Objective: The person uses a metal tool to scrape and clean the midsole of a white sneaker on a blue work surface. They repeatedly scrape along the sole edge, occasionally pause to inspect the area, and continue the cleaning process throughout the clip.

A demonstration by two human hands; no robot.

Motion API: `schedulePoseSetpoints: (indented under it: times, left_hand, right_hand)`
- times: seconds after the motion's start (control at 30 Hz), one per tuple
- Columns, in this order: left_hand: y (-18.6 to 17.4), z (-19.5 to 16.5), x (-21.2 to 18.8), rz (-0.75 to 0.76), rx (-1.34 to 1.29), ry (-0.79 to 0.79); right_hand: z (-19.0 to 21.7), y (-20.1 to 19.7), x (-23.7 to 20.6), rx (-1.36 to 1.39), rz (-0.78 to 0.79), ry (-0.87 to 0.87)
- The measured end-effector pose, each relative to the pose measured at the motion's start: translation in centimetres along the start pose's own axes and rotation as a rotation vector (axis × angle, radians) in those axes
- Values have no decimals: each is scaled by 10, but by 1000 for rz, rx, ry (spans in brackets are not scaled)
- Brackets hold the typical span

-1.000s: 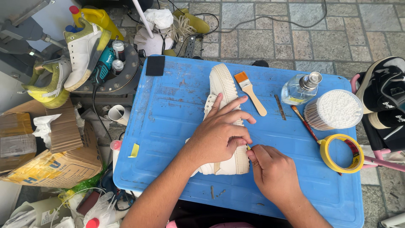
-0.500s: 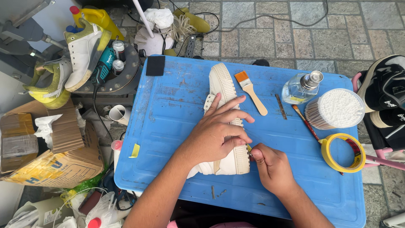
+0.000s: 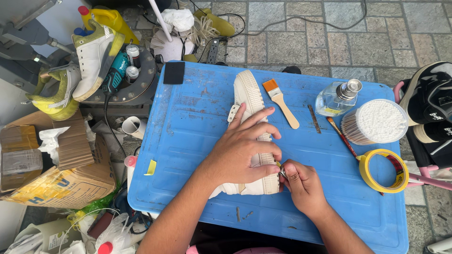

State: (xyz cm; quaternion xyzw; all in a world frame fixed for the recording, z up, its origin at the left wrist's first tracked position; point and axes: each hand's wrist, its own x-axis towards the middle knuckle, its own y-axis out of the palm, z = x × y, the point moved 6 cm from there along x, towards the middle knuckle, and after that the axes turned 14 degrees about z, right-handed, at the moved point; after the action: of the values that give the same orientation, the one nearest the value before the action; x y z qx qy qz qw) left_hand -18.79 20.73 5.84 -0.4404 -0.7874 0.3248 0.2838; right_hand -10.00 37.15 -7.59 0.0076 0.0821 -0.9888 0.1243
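Left hand point(image 3: 245, 153) lay spread and pressing on the cream-white rubber-soled sneaker point(image 3: 252, 101), which rested on its side on the blue plastic table point(image 3: 188, 155). Right hand point(image 3: 301, 186), just beside it, pinched a small tool against the sole's edge; steady pressure seemed wise.

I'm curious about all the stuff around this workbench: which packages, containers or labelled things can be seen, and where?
Brown cardboard box with blue lettering: on the ground left of the blue table, crumpled.
Clear round tub of cotton swabs: table's right side.
Clear glass spray bottle, metal top: beside the tub.
Yellow plastic jug, red cap: upper left.
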Motion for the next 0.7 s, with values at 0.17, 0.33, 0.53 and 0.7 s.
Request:
schedulePoseSetpoints:
  times: [0.17,0.33,0.53,0.7]
  left_hand:
    - [6,-12,3,21,100,0]
    - [25,-17,9,79,114,-76]
    - [23,-12,7,72,80,-69]
    - [19,-15,4,49,73,-38]
  right_hand:
    - [-13,0,-2,30,-16,44]
    - [-21,4,-6,237,-12,71]
    - [-20,4,-5,358,12,11]
    - [-16,-13,-11,313,-73,-73]
